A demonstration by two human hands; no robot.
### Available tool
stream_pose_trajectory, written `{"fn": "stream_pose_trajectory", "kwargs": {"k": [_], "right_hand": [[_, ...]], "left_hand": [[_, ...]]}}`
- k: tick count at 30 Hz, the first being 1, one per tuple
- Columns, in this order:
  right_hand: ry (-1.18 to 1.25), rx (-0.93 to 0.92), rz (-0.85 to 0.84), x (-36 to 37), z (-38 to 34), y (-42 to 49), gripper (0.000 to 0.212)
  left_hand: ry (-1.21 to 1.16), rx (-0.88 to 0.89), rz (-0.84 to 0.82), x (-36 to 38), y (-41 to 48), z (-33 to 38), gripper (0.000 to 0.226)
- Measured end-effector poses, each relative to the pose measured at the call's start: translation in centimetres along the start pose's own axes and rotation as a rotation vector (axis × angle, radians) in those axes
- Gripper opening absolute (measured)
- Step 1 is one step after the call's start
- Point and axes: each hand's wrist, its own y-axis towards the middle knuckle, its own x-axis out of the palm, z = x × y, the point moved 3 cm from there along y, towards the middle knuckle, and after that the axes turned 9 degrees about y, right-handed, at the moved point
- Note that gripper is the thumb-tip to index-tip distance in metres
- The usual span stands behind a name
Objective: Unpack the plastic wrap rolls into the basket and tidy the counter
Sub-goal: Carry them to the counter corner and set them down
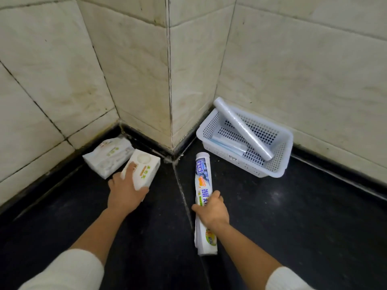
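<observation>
A soft tissue pack (109, 156) lies at ten o'clock, partly hidden behind the white box (142, 167) that the left hand (125, 193) clasps. At centre, the right hand (211, 210) grips a packaged wrap roll (202, 176), covering its middle. At two o'clock, the basket (278, 168) holds an unwrapped roll (243, 128) leaning over flat, indistinct packets (228, 144).

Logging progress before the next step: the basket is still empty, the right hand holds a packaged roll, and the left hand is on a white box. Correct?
Not quite. The head view shows the white basket is not empty: an unwrapped plastic wrap roll leans across it, with flat packaging beneath. The rest stands: the right hand has its grip on the packaged roll, and the left hand is on the white box.
</observation>
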Motion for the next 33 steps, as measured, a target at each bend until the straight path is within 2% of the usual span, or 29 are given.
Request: {"fn": "stream_pose_trajectory", "kwargs": {"k": [4,6,8,14,19,25,33], "right_hand": [[0.013,-0.042,0.028,-0.8,0.3,-0.3,0.069],[0.066,-0.068,0.039,-1.8,0.9,-0.6,0.071],[0.131,-0.082,0.058,-3.4,2.0,-1.1,0.075],[0.184,-0.074,0.191,-10.9,9.7,-4.6,0.065],[0.162,0.045,0.314,-18.7,19.1,-9.6,0.061],[0.181,0.176,0.434,-26.1,32.0,-17.9,0.057],[0.182,0.385,0.540,-36.0,52.3,-32.8,0.054]], "left_hand": [[0.075,-0.009,0.135,1.0,-1.8,0.8,0.092],[0.059,0.050,0.204,1.3,-3.0,2.5,0.086],[0.029,0.139,0.206,2.3,-4.5,5.2,0.078],[-0.044,0.446,0.077,8.0,-12.7,16.2,0.065],[-0.075,0.653,-0.149,13.9,-22.0,24.7,0.057],[-0.075,0.764,-0.318,20.1,-34.7,32.6,0.048],[0.064,0.958,-0.464,29.6,-57.4,42.0,0.051]]}}
